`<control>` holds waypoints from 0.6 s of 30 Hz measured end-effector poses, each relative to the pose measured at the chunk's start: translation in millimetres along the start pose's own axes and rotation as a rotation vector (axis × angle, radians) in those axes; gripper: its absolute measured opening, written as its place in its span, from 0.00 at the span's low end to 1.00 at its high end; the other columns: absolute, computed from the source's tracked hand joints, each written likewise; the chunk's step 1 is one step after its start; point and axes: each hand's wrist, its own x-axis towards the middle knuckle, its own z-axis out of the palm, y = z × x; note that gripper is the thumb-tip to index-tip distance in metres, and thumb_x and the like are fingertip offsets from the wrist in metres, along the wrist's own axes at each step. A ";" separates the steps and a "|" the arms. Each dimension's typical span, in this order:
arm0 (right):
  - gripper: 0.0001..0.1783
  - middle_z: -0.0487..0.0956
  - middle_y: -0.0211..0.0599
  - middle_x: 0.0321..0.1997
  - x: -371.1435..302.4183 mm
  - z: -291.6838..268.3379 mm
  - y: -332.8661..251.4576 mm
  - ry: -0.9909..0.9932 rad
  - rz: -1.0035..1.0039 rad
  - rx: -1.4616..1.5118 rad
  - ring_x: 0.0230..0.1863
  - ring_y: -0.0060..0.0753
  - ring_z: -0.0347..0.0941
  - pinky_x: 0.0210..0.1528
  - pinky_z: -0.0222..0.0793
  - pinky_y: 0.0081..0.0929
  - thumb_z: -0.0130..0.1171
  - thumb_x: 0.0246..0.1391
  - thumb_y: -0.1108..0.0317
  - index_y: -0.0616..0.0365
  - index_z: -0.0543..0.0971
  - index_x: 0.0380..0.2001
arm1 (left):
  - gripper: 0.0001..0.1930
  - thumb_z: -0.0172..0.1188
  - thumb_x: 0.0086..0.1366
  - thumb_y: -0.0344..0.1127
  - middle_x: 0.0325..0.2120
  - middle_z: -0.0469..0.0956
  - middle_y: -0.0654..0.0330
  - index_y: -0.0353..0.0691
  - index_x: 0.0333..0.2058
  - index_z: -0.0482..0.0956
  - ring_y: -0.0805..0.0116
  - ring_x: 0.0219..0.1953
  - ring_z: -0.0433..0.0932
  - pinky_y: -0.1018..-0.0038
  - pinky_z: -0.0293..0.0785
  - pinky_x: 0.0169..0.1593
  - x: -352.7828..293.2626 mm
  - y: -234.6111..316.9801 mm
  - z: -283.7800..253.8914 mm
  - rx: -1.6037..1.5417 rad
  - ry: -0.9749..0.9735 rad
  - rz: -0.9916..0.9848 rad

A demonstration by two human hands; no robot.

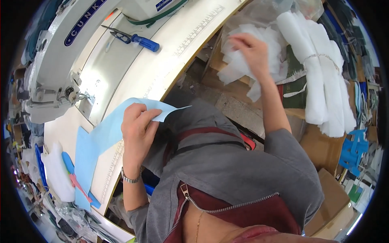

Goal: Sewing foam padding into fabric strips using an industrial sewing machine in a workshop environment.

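My left hand pinches the edge of a light blue sheet of cloth between thumb and fingers, at the near edge of the white sewing table. From there the cloth stretches leftward over the tabletop, with one pointed corner sticking out past my fingers. More of the same blue material hangs down beside it. Out to the right, my right hand is over a heap of thin white pieces in a cardboard box. Its fingers look bent but are blurred; whether they hold a piece cannot be made out.
A white sewing machine stands at the upper left. Behind it on the table lie a blue-handled screwdriver and small snips. White padding rolls tied with string lie on the right. Pink-handled scissors rest at lower left.
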 end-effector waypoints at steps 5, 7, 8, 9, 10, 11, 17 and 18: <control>0.22 0.77 0.45 0.41 26.0 -95.0 138.7 0.485 0.429 -0.964 0.42 0.45 0.73 0.42 0.67 0.38 0.54 0.48 0.50 0.53 0.77 0.40 | 0.11 0.60 0.40 0.23 0.38 0.74 0.54 0.40 0.28 0.78 0.59 0.44 0.72 0.66 0.65 0.50 11.6 21.0 -7.8 0.198 0.254 0.234; 0.23 0.76 0.46 0.43 31.8 -105.0 168.4 0.446 0.597 -0.988 0.43 0.47 0.72 0.43 0.67 0.41 0.53 0.47 0.48 0.51 0.77 0.41 | 0.10 0.61 0.42 0.23 0.38 0.75 0.54 0.39 0.28 0.78 0.60 0.44 0.73 0.66 0.65 0.49 7.0 25.1 -13.8 0.310 0.328 0.284; 0.22 0.76 0.46 0.42 28.9 -110.2 175.6 0.470 0.629 -0.980 0.43 0.48 0.72 0.43 0.67 0.40 0.54 0.46 0.48 0.50 0.77 0.41 | 0.09 0.62 0.43 0.24 0.34 0.77 0.54 0.38 0.27 0.78 0.60 0.40 0.75 0.67 0.67 0.47 1.0 16.5 -15.3 0.160 0.233 0.188; 0.21 0.76 0.46 0.42 27.6 -116.1 181.1 0.499 0.664 -0.973 0.42 0.48 0.72 0.43 0.67 0.40 0.55 0.46 0.49 0.49 0.78 0.40 | 0.07 0.62 0.45 0.25 0.31 0.78 0.55 0.37 0.27 0.78 0.59 0.37 0.77 0.69 0.69 0.45 -2.9 11.6 -15.6 0.008 0.135 0.096; 0.21 0.76 0.46 0.42 30.4 -114.6 180.1 0.490 0.658 -0.969 0.42 0.48 0.72 0.43 0.67 0.40 0.55 0.46 0.49 0.49 0.78 0.40 | 0.05 0.62 0.49 0.27 0.22 0.78 0.58 0.35 0.27 0.78 0.66 0.26 0.77 0.75 0.70 0.36 -6.4 19.2 -13.7 -0.043 0.221 0.016; 0.19 0.76 0.45 0.43 31.3 -115.9 176.3 0.480 0.655 -0.917 0.42 0.47 0.72 0.42 0.67 0.39 0.55 0.46 0.51 0.48 0.79 0.39 | 0.05 0.62 0.49 0.27 0.22 0.78 0.58 0.35 0.27 0.78 0.66 0.26 0.77 0.75 0.70 0.36 -6.6 20.5 -14.6 -0.041 0.223 0.011; 0.08 0.77 0.39 0.36 12.5 -81.2 135.6 0.569 -0.014 -0.691 0.35 0.40 0.72 0.37 0.67 0.33 0.57 0.47 0.66 0.52 0.80 0.31 | 0.08 0.60 0.51 0.29 0.25 0.75 0.63 0.32 0.31 0.78 0.77 0.26 0.71 0.83 0.65 0.31 1.0 22.2 4.2 -0.817 -0.024 -0.367; 0.06 0.76 0.38 0.32 7.4 -66.6 116.3 0.568 -0.211 -0.700 0.33 0.39 0.72 0.35 0.66 0.31 0.57 0.46 0.71 0.54 0.80 0.30 | 0.09 0.60 0.52 0.29 0.31 0.75 0.61 0.31 0.32 0.78 0.76 0.31 0.71 0.81 0.66 0.35 3.8 21.6 11.0 -0.932 -0.073 -0.372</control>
